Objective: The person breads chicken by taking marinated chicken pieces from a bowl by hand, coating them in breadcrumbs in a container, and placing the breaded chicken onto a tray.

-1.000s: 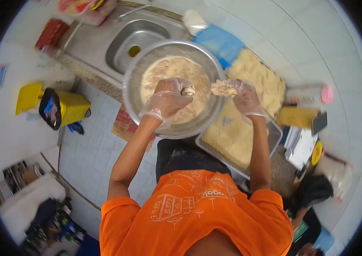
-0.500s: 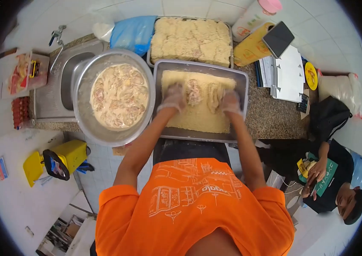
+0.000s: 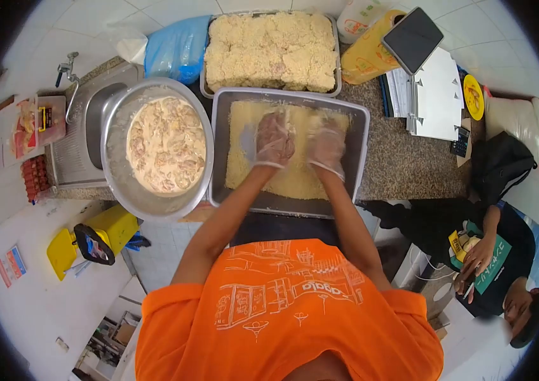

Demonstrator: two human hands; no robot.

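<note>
My left hand (image 3: 276,141), in a clear plastic glove, is over the pale crumbs (image 3: 282,185) in a grey tub (image 3: 217,146). Its fingers look curled downward, and what lies under them is hidden. To its right, my right hand (image 3: 327,149), gloved the same way, is smeared by motion just above or in the crumbs. The left part of the tub floor shows bare grey through the crumbs. A large metal bowl (image 3: 112,149) left of the tub holds raw meat pieces (image 3: 166,146) in a creamy batter.
Behind the tub stands a tray (image 3: 204,86) heaped with crumb-coated pieces (image 3: 269,51). A blue bag (image 3: 177,51) and a sink (image 3: 98,120) are to the left. A yellow roll (image 3: 364,63), a phone (image 3: 413,39) and papers (image 3: 436,95) stand right. Another person (image 3: 504,254) is at far right.
Both hands have moved inward and now cover the spot where two crumb-dusted meat pieces showed between them. A bare patch has appeared at the tub's left. The view has shifted slightly.
</note>
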